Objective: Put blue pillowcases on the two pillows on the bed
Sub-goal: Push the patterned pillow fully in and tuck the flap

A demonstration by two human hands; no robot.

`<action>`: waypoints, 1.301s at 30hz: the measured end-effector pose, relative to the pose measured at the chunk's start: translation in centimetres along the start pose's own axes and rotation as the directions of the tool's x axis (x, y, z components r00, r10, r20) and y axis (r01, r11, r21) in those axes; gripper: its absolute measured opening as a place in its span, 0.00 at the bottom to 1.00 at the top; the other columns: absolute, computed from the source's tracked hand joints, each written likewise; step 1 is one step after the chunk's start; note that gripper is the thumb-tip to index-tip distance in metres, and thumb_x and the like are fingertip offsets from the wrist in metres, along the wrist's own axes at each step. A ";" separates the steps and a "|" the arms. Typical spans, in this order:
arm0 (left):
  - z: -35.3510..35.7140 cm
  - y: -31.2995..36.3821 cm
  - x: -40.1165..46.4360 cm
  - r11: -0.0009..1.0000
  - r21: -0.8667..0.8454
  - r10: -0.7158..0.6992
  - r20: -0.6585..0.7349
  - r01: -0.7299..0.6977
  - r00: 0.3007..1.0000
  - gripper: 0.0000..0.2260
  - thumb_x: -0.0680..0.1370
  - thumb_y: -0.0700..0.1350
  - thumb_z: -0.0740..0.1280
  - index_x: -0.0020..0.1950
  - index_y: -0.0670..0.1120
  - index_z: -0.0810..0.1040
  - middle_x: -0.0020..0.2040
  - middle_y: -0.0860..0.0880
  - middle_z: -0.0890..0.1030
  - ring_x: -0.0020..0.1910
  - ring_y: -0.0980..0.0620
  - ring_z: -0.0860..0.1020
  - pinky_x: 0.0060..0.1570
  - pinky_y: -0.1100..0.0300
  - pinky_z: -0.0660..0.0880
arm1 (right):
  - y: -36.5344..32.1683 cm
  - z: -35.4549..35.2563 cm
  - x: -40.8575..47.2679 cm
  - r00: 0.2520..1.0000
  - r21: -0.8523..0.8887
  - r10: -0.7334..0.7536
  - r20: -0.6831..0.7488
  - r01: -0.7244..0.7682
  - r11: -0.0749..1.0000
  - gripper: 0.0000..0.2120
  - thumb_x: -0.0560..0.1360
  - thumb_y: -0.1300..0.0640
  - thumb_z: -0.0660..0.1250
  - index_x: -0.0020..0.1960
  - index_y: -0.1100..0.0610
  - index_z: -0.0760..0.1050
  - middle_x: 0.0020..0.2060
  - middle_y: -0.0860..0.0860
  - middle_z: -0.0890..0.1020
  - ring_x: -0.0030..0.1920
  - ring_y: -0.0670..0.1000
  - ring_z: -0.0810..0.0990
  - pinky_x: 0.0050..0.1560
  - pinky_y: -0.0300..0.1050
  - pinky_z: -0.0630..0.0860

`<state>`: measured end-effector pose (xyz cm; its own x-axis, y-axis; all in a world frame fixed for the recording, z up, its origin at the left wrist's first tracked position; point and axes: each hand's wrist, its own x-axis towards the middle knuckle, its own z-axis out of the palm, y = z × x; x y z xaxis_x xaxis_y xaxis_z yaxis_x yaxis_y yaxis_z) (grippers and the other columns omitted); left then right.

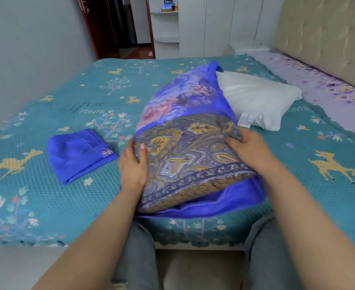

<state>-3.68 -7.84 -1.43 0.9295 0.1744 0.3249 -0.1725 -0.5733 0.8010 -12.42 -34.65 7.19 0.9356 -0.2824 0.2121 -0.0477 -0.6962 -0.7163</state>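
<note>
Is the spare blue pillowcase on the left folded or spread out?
Folded. The spare pillowcase lies as a compact layered square on the bedspread, untouched by either hand.

Both my bare forearms reach forward from the bottom of the view, a little apart. My left hand [133, 164] stands on edge, palm turned inward, thumb up and pressed flat on the patterned blue-and-gold pillow [193, 164], fingers hidden behind its side. My right hand [248, 147] lies palm down on top, its fingers curled into a grip that pinches a fold of fabric.
</note>
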 end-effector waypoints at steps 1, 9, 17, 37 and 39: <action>1.0 0.7 -0.2 0.994 0.104 0.027 0.050 -0.033 0.998 0.29 0.76 0.64 0.51 0.73 0.49 0.63 0.69 0.42 0.69 0.67 0.41 0.67 0.68 0.47 0.63 | 1.9 -0.6 0.0 0.993 -0.182 0.109 0.039 -0.101 0.978 0.04 0.76 0.57 0.62 0.49 0.54 0.75 0.47 0.56 0.79 0.51 0.52 0.77 0.47 0.44 0.68; 3.9 5.4 -0.6 0.824 0.523 0.140 0.185 -0.218 0.973 0.28 0.79 0.63 0.45 0.58 0.50 0.78 0.61 0.45 0.75 0.62 0.41 0.68 0.61 0.44 0.63 | 0.0 1.4 1.5 0.998 -0.298 -0.027 -0.058 0.009 0.955 0.21 0.76 0.49 0.63 0.67 0.52 0.70 0.64 0.57 0.71 0.65 0.58 0.70 0.63 0.52 0.69; 4.9 5.5 3.6 0.805 0.533 0.267 0.066 -0.260 0.962 0.23 0.71 0.58 0.66 0.55 0.42 0.70 0.55 0.42 0.71 0.55 0.41 0.70 0.52 0.48 0.67 | -1.7 10.2 7.8 0.985 -0.497 -0.110 -0.131 0.031 0.867 0.18 0.75 0.48 0.62 0.62 0.54 0.71 0.57 0.55 0.77 0.59 0.58 0.73 0.55 0.52 0.67; 5.8 0.8 5.0 0.863 -0.439 -0.315 -0.083 0.249 0.945 0.13 0.77 0.38 0.61 0.32 0.45 0.68 0.29 0.50 0.67 0.29 0.56 0.62 0.31 0.62 0.62 | 8.2 7.0 4.1 0.825 0.060 0.197 -0.529 -0.196 0.979 0.14 0.78 0.57 0.55 0.59 0.59 0.75 0.48 0.65 0.80 0.46 0.66 0.77 0.40 0.52 0.69; 5.6 1.5 4.8 0.856 -0.466 -0.265 -0.025 0.224 0.964 0.19 0.78 0.41 0.63 0.28 0.48 0.62 0.27 0.51 0.61 0.26 0.58 0.58 0.25 0.62 0.58 | 8.7 6.9 4.1 0.826 0.000 0.258 -0.502 -0.298 0.954 0.12 0.79 0.57 0.57 0.58 0.59 0.75 0.52 0.64 0.78 0.51 0.65 0.76 0.43 0.52 0.70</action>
<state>2.37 -12.36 -1.54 0.9336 0.3401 0.1132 -0.0916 -0.0791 0.9927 -6.59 -37.31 -2.78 0.5847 -0.7439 0.3237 -0.3248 -0.5803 -0.7468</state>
